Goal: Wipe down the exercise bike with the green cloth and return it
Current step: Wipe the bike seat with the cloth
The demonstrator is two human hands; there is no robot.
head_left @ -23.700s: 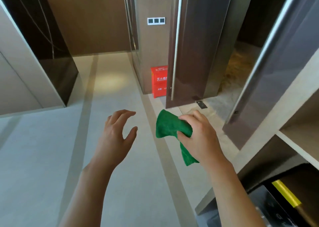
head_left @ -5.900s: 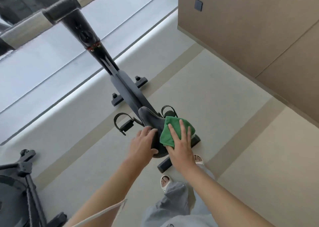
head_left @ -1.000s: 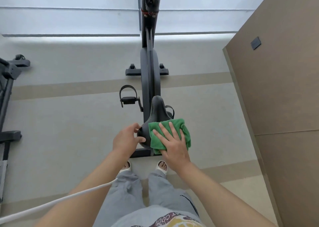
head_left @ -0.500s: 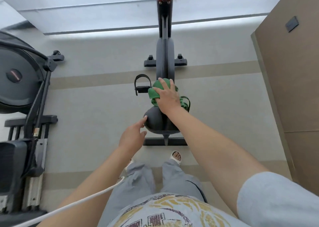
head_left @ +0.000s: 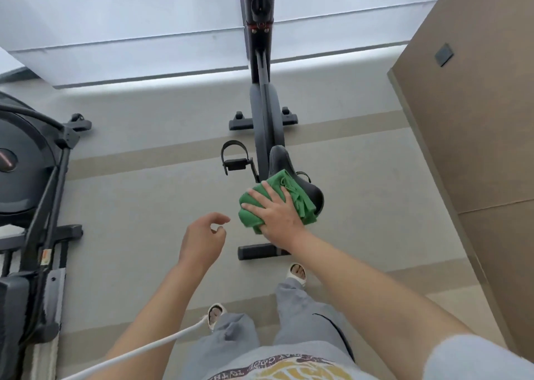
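I've got the R hand flat, fingers spread, pressing the green cloth onto the rear left of the bike's saddle. L hand hangs beside it, loosely curled, holding nothing.

We cannot see the handlebars of the exercise bike, because the top edge cuts them off. The green cloth and the right hand cover the back of the saddle. The right pedal hides behind the saddle. The other machine runs off the left edge. The shirt print is cut off, too.
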